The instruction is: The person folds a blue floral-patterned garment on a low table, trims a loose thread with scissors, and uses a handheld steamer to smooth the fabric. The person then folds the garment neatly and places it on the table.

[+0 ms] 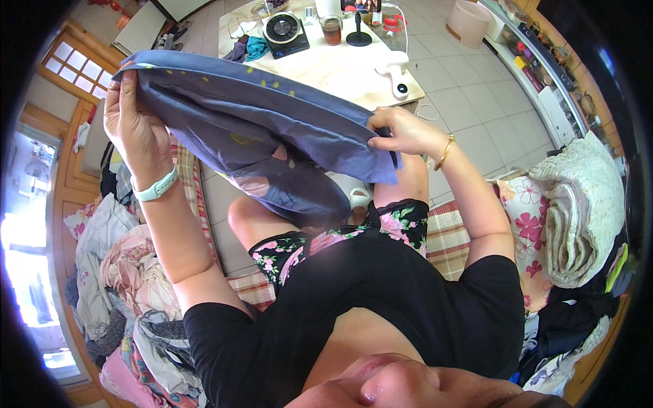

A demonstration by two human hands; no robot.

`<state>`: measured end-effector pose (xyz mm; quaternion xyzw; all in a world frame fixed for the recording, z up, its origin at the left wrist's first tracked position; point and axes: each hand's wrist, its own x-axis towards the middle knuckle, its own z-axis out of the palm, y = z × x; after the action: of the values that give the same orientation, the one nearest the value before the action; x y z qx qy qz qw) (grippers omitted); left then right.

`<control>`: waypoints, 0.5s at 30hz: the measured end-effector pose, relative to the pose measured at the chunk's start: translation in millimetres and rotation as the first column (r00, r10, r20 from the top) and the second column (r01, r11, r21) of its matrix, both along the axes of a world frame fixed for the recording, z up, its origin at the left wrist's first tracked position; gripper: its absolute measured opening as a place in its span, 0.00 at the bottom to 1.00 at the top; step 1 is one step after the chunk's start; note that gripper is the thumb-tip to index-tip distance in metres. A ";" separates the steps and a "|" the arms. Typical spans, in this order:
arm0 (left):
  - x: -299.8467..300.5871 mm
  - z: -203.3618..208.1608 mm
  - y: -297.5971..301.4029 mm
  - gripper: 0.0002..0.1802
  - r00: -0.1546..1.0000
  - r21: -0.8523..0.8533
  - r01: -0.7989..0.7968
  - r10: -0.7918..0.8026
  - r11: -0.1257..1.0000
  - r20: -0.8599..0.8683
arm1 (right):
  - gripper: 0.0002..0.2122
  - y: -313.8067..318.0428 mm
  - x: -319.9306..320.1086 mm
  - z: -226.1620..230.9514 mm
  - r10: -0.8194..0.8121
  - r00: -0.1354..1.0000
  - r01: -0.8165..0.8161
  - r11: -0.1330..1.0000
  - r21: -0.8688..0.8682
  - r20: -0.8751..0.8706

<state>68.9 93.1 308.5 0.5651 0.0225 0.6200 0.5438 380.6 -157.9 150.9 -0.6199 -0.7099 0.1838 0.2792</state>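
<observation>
A blue-grey printed cloth (224, 102) hangs stretched between my hands above my lap, with small yellow marks along its upper edge and pink patches lower down. My left hand (139, 129) pinches its upper left corner, held high. At the other end, my right hand (408, 132) grips the right edge between thumb and fingers. The middle of the cloth sags in folds toward my knees. Whether it is a pillowcase or another kind of piece, I cannot tell.
A pale table (326, 75) stands ahead with a round-dialled black device (282, 30), a glass of dark drink (331, 30) and a white handheld device (392, 71). Heaped clothes (136, 265) lie at my left; a folded white quilt (578, 211) is at my right.
</observation>
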 end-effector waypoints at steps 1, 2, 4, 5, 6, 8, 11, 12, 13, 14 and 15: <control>-1.5 1.1 -0.1 0.06 1.000 -0.001 -0.016 0.016 1.000 -0.001 | 0.12 0.3 -1.4 -6.8 -0.018 0.999 0.019 1.000 -0.021 0.045; -2.5 1.7 1.0 0.06 1.000 -0.002 -0.030 0.030 1.000 -0.001 | 0.12 -0.1 -1.5 -15.9 -0.046 0.999 0.046 0.999 0.006 0.012; -7.4 3.6 8.7 0.06 1.000 -0.003 -0.024 0.024 1.000 -0.003 | 0.11 -0.4 -0.3 -34.3 -0.090 0.994 0.094 0.994 0.061 -0.060; -12.5 5.9 11.7 0.06 1.000 0.000 -0.026 0.026 1.000 -0.005 | 0.10 1.4 1.1 -39.6 -0.106 0.987 0.110 0.994 0.021 -0.120; -18.5 8.8 13.0 0.06 0.999 0.011 -0.047 0.048 0.999 -0.012 | 0.10 4.4 4.1 -43.8 -0.123 0.976 0.122 0.992 -0.020 -0.179; -22.4 8.0 19.2 0.06 0.998 0.025 -0.068 0.068 0.997 -0.018 | 0.07 6.1 14.0 -59.4 -0.170 0.944 0.163 0.985 -0.046 -0.283; -26.2 0.0 31.2 0.06 0.995 -0.019 -0.091 0.092 0.996 0.033 | 0.07 3.3 22.4 -68.7 -0.200 0.814 0.249 0.968 0.017 -0.545; -26.5 -4.0 33.5 0.06 0.995 -0.015 -0.091 0.092 0.996 0.040 | 0.07 2.1 25.9 -67.5 -0.247 0.785 0.288 0.957 -0.019 -0.568; -29.8 -4.3 35.3 0.06 0.994 -0.023 -0.100 0.101 0.995 0.040 | 0.07 2.4 26.7 -63.9 -0.259 0.790 0.309 0.951 -0.005 -0.556; -33.7 -4.7 38.7 0.06 0.993 -0.031 -0.109 0.110 0.994 0.041 | 0.07 2.8 27.0 -59.9 -0.272 0.794 0.329 0.944 0.008 -0.544; -36.6 -5.4 41.7 0.05 0.992 -0.040 -0.117 0.119 0.992 0.042 | 0.07 3.8 27.3 -57.9 -0.286 0.797 0.350 0.936 0.021 -0.532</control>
<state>32.2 134.9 303.0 0.5387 0.0555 0.6627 0.5172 407.9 -154.2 93.0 -0.6397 -0.5027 0.2526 0.5237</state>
